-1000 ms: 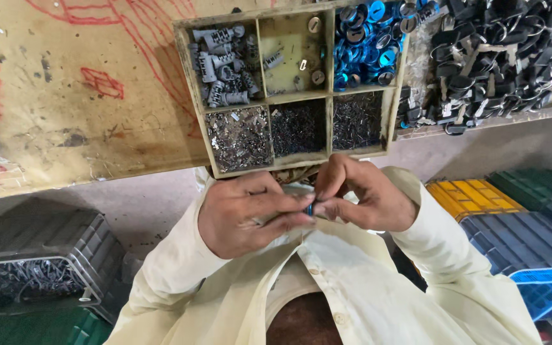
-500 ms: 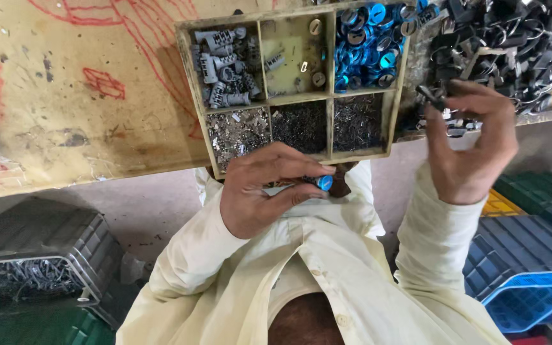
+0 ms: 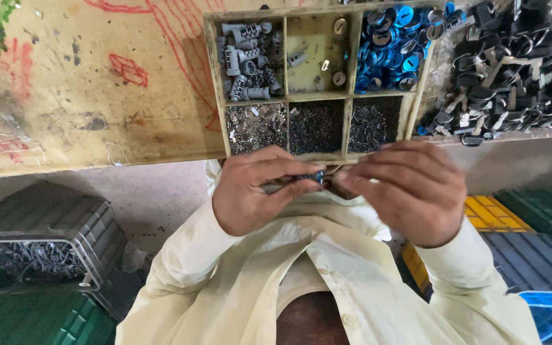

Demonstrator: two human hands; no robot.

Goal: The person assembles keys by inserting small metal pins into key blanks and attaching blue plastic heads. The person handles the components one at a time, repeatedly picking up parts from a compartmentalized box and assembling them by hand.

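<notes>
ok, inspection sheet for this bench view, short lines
Surface: worn wooden bench, red and green scribbles.
Job's things: small blue-tipped part pinched between both hands; details too small to tell.
Clutter: six-compartment tray with grey cylinders, blue rings, tiny dark metal bits; pile of black keys beside it.
Hands: left hand and right hand closed on the part.
Cables: nothing seen.
Surroundings: grey crate; yellow, blue, green crates.

Both hands are meeting at the frame's centre: the left hand (image 3: 250,191) is pinching, the right hand (image 3: 410,191) curling fingers inward.
</notes>
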